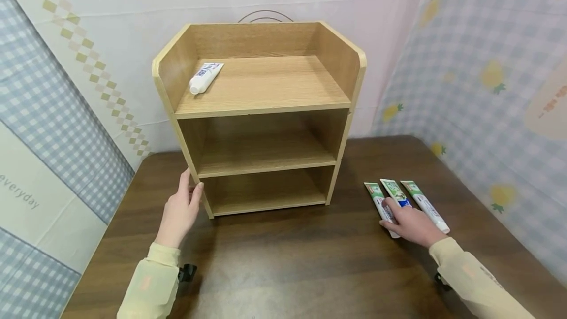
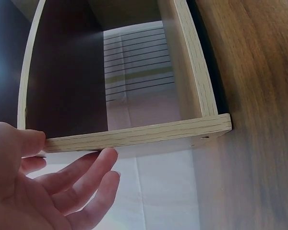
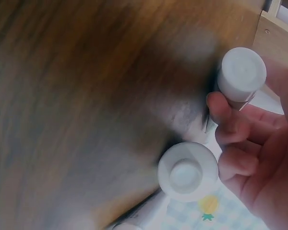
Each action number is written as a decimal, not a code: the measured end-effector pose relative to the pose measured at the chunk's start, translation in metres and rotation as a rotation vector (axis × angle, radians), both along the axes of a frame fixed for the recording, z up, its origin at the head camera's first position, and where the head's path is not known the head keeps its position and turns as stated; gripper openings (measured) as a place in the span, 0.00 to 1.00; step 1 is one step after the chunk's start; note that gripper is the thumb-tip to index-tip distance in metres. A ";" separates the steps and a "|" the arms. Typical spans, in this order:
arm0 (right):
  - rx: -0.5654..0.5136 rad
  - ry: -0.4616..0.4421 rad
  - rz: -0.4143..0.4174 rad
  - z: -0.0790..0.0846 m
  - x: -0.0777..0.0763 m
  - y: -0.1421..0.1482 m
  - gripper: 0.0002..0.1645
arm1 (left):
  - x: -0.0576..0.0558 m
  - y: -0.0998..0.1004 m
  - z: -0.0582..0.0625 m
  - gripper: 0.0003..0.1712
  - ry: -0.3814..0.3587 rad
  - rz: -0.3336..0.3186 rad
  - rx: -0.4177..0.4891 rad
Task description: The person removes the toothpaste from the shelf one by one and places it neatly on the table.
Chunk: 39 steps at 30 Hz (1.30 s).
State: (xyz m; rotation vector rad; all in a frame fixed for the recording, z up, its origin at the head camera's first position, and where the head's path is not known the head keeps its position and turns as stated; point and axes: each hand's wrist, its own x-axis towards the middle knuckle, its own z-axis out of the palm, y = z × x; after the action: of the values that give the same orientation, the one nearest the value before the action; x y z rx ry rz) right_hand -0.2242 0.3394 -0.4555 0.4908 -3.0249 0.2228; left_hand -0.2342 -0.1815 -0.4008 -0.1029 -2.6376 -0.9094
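My left hand [image 1: 178,213] holds the lower left side panel of a wooden shelf [image 1: 266,111]. In the left wrist view its thumb lies at the panel's front edge [image 2: 134,136], with the other fingers along the outer face. On the table to the right, my right hand [image 1: 412,224] grips the leftmost toothpaste tube [image 1: 375,195], whose white cap [image 3: 243,73] shows between thumb and fingers. Beside it lie a green-and-white tube with blue [image 1: 394,191] and another green-and-white tube [image 1: 426,206]. One white toothpaste tube [image 1: 206,78] rests on the shelf's top level, at the left.
The shelf has a top level with raised sides and two compartments [image 1: 266,149] below it. It stands towards the back of a dark brown wooden table [image 1: 283,265]. Patterned cloth walls [image 1: 478,78] enclose the back and both sides.
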 end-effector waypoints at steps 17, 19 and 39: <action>-0.096 0.322 -0.153 0.055 0.008 -0.028 0.19 | -0.005 0.008 -0.003 0.27 0.045 0.032 0.047; -0.118 0.395 -0.103 0.070 0.009 -0.043 0.15 | -0.004 0.007 -0.004 0.26 0.052 0.041 0.054; -0.320 0.730 0.360 0.194 0.000 -0.170 0.06 | -0.001 0.007 -0.004 0.26 0.120 0.064 -0.002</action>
State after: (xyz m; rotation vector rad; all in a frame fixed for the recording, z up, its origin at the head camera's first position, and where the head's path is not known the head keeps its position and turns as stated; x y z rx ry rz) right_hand -0.2242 0.1691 -0.2617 0.8540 -2.1339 0.4258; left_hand -0.2351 -0.1746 -0.4051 -0.0705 -2.5165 -0.8524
